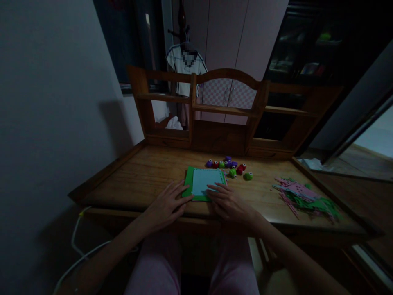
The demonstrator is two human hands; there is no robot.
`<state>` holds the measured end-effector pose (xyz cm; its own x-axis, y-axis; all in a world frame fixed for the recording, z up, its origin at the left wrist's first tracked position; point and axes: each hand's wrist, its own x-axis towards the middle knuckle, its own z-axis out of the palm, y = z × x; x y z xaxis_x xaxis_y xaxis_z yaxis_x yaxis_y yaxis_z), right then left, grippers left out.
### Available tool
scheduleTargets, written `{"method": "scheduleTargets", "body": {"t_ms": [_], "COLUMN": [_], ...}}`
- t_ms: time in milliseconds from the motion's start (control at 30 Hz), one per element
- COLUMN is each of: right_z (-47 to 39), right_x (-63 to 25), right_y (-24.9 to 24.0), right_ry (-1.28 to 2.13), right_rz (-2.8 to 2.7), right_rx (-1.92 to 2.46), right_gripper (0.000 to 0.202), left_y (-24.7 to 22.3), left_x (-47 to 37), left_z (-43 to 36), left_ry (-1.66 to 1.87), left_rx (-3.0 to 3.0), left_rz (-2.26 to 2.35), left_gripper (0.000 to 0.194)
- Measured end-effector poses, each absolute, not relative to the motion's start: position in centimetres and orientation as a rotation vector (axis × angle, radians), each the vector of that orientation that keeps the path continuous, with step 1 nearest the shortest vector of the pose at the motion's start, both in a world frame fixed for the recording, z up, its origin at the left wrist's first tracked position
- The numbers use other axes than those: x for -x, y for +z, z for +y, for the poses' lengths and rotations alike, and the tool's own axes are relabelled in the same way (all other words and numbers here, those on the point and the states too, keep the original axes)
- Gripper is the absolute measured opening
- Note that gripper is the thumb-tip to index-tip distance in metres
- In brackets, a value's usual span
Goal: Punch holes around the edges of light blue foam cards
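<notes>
A light blue sheet [205, 180] with a row of holes along its far edge lies on a larger green sheet [188, 180], close to the desk's front edge. My left hand [167, 207] rests at the left side of the sheets, fingers apart, with fingertips on the green one. On the right, my right hand [225, 200] lies fairly flat, its fingertips touching the blue sheet's lower right part. Just beyond the sheets sit several small purple, red and green pieces with eye-like white tops, such as a green one [248, 176].
Pink and green perforated paper scraps [307, 198] are heaped on the desk's right side. A wooden shelf unit [224, 110] stands along the back of the desk [141, 176]. A white cable [73, 237] hangs at the left front. A wall rises on the left.
</notes>
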<state>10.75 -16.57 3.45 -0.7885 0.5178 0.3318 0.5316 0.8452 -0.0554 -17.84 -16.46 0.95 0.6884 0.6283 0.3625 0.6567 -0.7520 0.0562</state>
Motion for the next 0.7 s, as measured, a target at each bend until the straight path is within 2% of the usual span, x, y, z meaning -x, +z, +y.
{"method": "scheduleTargets", "body": {"t_ms": [267,433,700], "right_z": [-17.2,-17.7,-18.1], "right_x": [-16.2,-16.6,-16.6], "right_y": [3.5,2.7,2.6], "right_ry": [-0.081,-0.042,0.185], "right_rz": [-2.663,-2.589,-2.440], "right_rx": [0.912,0.974,1.012], "right_gripper": [0.044,0.045,0.036], "left_y": [1.1,1.6,1.1], "left_x": [17.9,15.8,14.2], "left_z": [-16.5,-16.0,-12.6], "left_ry": [-0.660,-0.817,-1.053], "left_rx": [2.831,2.801,2.722], "left_rz": [-1.037,-1.112,-1.309], "left_gripper": [0.039,0.025,0.021]}}
